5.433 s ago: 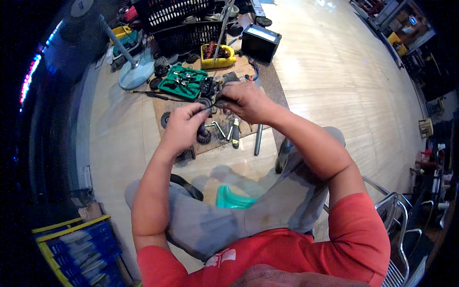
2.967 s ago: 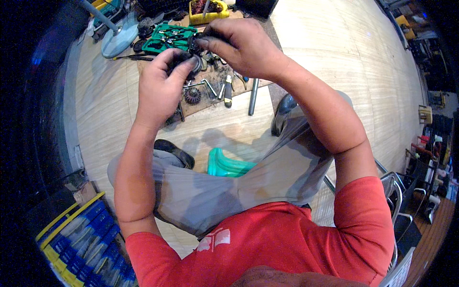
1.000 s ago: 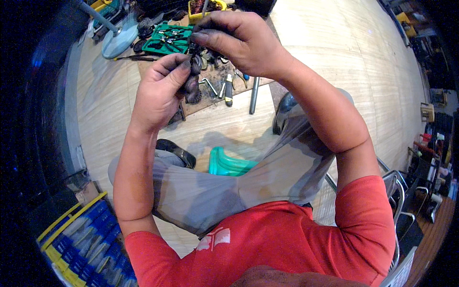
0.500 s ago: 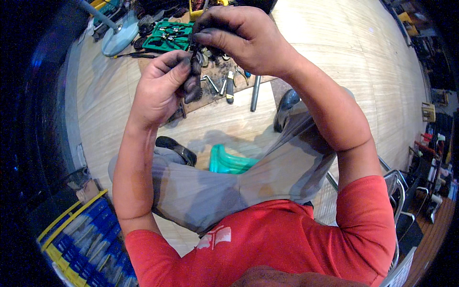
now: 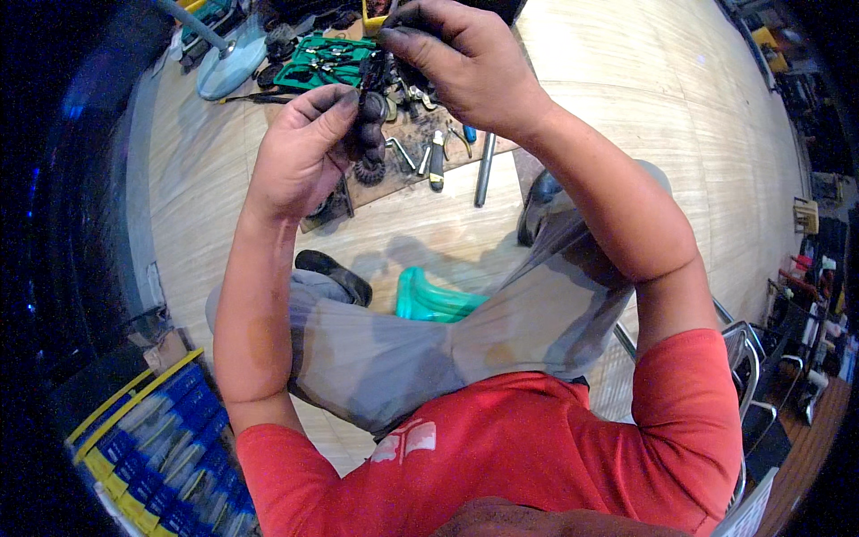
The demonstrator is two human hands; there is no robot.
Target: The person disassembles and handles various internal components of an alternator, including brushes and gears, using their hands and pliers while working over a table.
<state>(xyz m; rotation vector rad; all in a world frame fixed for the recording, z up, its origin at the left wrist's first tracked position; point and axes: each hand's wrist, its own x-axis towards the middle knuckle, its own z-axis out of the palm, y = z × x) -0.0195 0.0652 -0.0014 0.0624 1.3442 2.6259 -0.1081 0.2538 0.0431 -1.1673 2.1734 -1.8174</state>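
Up over a stained brown board (image 5: 407,134), my left hand (image 5: 304,157) pinches a small dark part (image 5: 369,73) between thumb and fingers; its exact kind is too dark to tell. My right hand (image 5: 479,72) is slightly above and to the right, thumb and forefinger pressed together, apart from the left hand. Whatever those fingertips hold, if anything, does not show. Both hands' fingertips are blackened. Below them on the board lie a toothed dark wheel (image 5: 369,170), a hex key (image 5: 400,154), a black-and-yellow utility knife (image 5: 437,163) and pliers (image 5: 462,139).
A green tool case (image 5: 309,41) lies open beyond the board. Right of the knife lies a metal tube (image 5: 485,170). A pale blue round base (image 5: 231,72) with a pole stands far left. Between my feet sits a green plastic object (image 5: 434,295). Blue-and-yellow racks (image 5: 161,438) are lower left.
My right hand has drawn up and away from my left, opening a gap between them. The left hand has barely moved and still pinches the dark part.
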